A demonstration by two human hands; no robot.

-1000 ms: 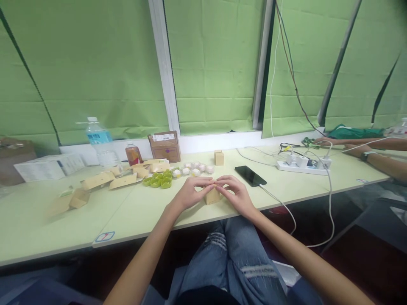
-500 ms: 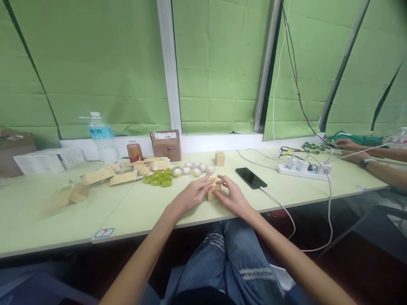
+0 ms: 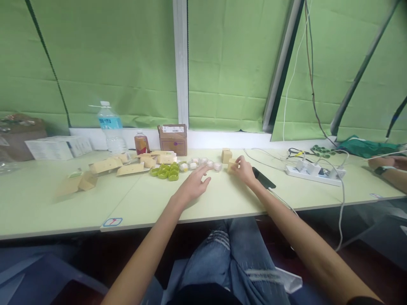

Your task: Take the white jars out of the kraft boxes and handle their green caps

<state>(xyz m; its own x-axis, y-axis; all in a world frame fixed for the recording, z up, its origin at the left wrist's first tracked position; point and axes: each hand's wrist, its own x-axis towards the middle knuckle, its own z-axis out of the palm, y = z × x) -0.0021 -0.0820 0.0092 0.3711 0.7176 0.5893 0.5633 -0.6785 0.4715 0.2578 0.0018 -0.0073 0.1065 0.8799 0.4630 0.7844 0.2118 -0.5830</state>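
Note:
My right hand point(image 3: 244, 170) grips a small tan cardboard box point(image 3: 232, 164), just in front of another small tan box point(image 3: 227, 156) that stands on the table. Fingers apart and holding nothing, my left hand point(image 3: 195, 183) hovers over the tabletop near a cluster of small white wrapped pieces point(image 3: 203, 163). Its fingertips overlap the nearest pieces in view; whether they touch I cannot tell. Left of the cluster lie several green cup-like pieces point(image 3: 164, 171).
Flattened tan cartons point(image 3: 130, 168) lie at left, before a water bottle point(image 3: 112, 131), a drink bottle point(image 3: 141, 144) and a brown carton point(image 3: 173, 142). A black phone point(image 3: 263, 178) and a power strip point(image 3: 313, 176) with cables sit to the right. Another person's hand point(image 3: 386, 162) shows at the far right.
My right hand has carried the small box away from the table's front, rightward to beside the other box. The left hand has let go of it and moved left. The view has shifted slightly.

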